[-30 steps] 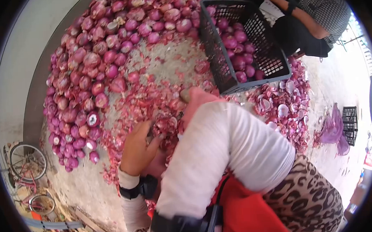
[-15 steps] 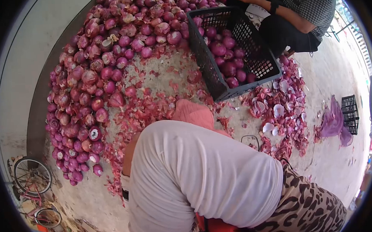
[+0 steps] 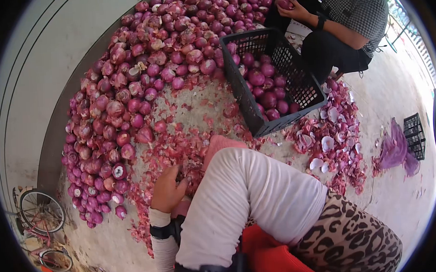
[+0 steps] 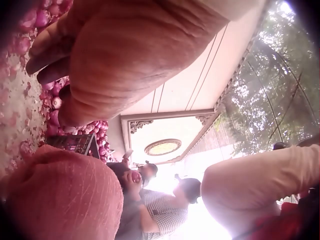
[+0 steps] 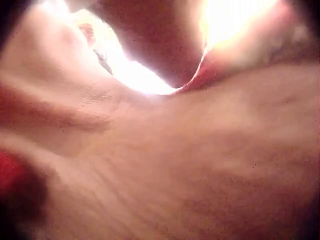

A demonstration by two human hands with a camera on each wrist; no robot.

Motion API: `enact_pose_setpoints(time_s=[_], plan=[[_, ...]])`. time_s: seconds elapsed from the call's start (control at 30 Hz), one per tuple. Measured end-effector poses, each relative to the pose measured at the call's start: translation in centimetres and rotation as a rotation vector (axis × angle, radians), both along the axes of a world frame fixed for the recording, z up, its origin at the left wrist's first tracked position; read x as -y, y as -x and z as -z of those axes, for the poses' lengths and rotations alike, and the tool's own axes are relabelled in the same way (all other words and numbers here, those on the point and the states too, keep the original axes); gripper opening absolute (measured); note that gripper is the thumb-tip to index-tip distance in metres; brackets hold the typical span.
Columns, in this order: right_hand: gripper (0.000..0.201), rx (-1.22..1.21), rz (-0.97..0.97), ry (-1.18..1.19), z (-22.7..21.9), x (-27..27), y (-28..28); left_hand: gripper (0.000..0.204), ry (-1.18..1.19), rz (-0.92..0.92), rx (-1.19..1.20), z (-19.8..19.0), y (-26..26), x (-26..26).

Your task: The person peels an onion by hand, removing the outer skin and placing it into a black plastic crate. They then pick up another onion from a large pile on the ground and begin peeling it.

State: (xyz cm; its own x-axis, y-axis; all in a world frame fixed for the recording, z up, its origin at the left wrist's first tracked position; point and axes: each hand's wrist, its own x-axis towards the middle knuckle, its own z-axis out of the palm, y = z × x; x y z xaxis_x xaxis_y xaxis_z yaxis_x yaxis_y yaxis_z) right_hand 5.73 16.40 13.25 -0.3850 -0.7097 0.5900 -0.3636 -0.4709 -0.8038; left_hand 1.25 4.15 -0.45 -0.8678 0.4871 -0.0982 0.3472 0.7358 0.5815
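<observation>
My left hand [image 3: 166,189] hangs low over papery onion skins [image 3: 148,163] scattered on the floor. From the left wrist view, its palm [image 4: 140,55] shows from below, with loosely bent fingers and no thing visible in them. Beside it rises a knee in pink cloth [image 3: 221,144]. My right forearm in a white sleeve [image 3: 225,199] bends sharply, its wrist strap at the bottom edge of the head view. There the right hand is out of sight; blurred skin of the right hand [image 5: 190,165] fills the right wrist view, and I cannot tell what it holds.
A large heap of red onions [image 3: 110,111] curves along the wall. Ahead stands a black crate [image 3: 246,103] partly filled with peeled onions. Behind it another person [image 3: 349,18] sits holding an onion [image 3: 285,2]. Purple netting [image 3: 393,148] lies right; a bicycle [image 3: 41,212] stands left.
The white-sleeved right arm covered most of the left hand half a second ago; now that hand shows again. The head view has tilted up, bringing the other person's onion fully into sight.
</observation>
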Motion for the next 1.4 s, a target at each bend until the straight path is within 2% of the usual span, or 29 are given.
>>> enact_pose_setpoints(time_s=[0.1, 0.2, 0.33, 0.4, 0.57, 0.97, 1.4], plan=[[0.019, -0.002, 0.018, -0.009, -0.1, -0.4, -0.2, 0.036, -0.058, 0.022, -0.004, 0.2, 0.1, 0.1], [0.020, 0.019, 0.028, -0.006, 0.2, -0.7, -0.8, 0.035, -0.023, -0.061, 0.052, -0.8, -0.6, -0.6], [0.020, 0.031, 0.028, 0.017, 0.2, -0.5, -1.2, 0.033, -0.005, -0.018, 0.053, -1.6, -0.6, -0.7], [0.020, 0.032, 0.031, 0.027, 0.1, -0.5, -1.2, 0.032, -0.181, -0.011, 0.077, -2.4, -0.6, -1.1], [0.020, -0.030, -0.003, 0.031, -0.7, -0.3, -0.6, 0.032, -0.096, -0.003, -0.055, -0.7, -0.6, 0.1], [0.021, -0.092, -0.047, 0.030, -1.5, -0.5, 0.0, 0.030, -0.011, 0.015, -0.062, 0.0, -0.1, 0.3], [0.023, -0.118, -0.113, 0.022, -1.9, -0.2, -0.5, 0.031, -0.044, -0.017, -0.037, -0.8, -0.4, 0.3]])
